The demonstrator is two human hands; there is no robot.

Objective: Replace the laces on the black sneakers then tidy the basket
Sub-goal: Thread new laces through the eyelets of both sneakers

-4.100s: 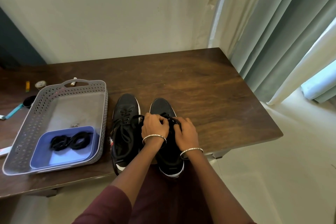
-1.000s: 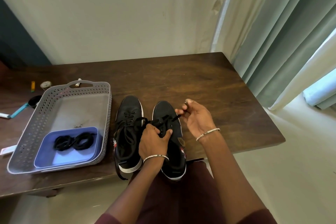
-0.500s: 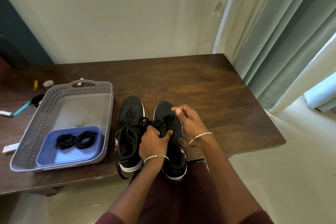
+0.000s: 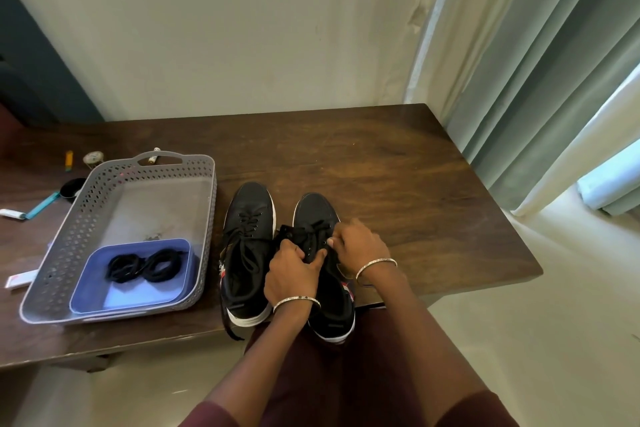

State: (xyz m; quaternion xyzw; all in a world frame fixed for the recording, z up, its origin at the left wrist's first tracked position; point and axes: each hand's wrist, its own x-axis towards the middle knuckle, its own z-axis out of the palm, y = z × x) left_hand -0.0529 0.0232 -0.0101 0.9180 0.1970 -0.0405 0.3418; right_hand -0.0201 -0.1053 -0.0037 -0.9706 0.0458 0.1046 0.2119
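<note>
Two black sneakers with white soles stand side by side at the table's front edge, toes pointing away. The left sneaker (image 4: 247,246) has loose laces, one end hanging over the edge. My left hand (image 4: 292,274) grips the tongue and lace area of the right sneaker (image 4: 317,215). Against the eyelets on that shoe's right side, my right hand (image 4: 360,246) pinches its lace. To the left, a grey perforated basket (image 4: 86,218) holds a blue tray (image 4: 104,298) with two coiled black laces (image 4: 147,265).
Small items lie on the wooden table (image 4: 398,184) behind and left of the basket: a pen (image 4: 152,156), a yellow item (image 4: 69,159), a black lid (image 4: 71,187), a teal tool (image 4: 41,206). Curtains (image 4: 519,62) hang at the right, a wall stands behind.
My right hand, raised and pulling a lace end up and right a second ago, has come down onto the right sneaker's eyelets. My left hand has stayed on the shoe.
</note>
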